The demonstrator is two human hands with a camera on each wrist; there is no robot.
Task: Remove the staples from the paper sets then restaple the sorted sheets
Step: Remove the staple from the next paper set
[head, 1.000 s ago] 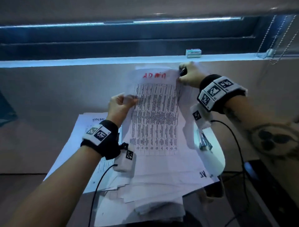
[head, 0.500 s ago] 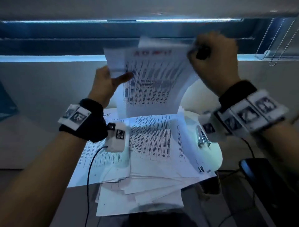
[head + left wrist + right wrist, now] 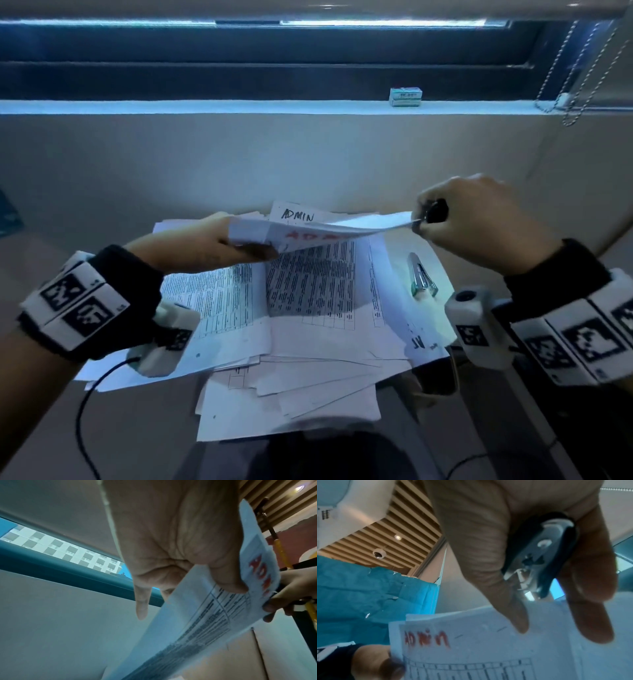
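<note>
A paper set [image 3: 308,232] with red "ADMIN" lettering hangs nearly level above the pile. My left hand [image 3: 246,245] pinches its left edge, thumb on the printed side [image 3: 205,615]. My right hand [image 3: 423,222] grips a black staple remover [image 3: 436,210] and holds the set's right corner. In the right wrist view the remover's metal claws [image 3: 544,550] sit between thumb and fingers just above the sheet [image 3: 488,642], where two staples [image 3: 501,628] show. A silver stapler [image 3: 423,277] lies on the table to the right.
A loose pile of printed sheets [image 3: 308,325] covers the small table, with another "ADMIN" sheet [image 3: 298,215] behind. A small staple box [image 3: 406,97] stands on the window sill. A wall rises just behind the table; blind chains [image 3: 565,102] hang at the right.
Both hands lifted the paper set from the pile up toward the window, then brought it down and tipped it nearly level above the pile.
</note>
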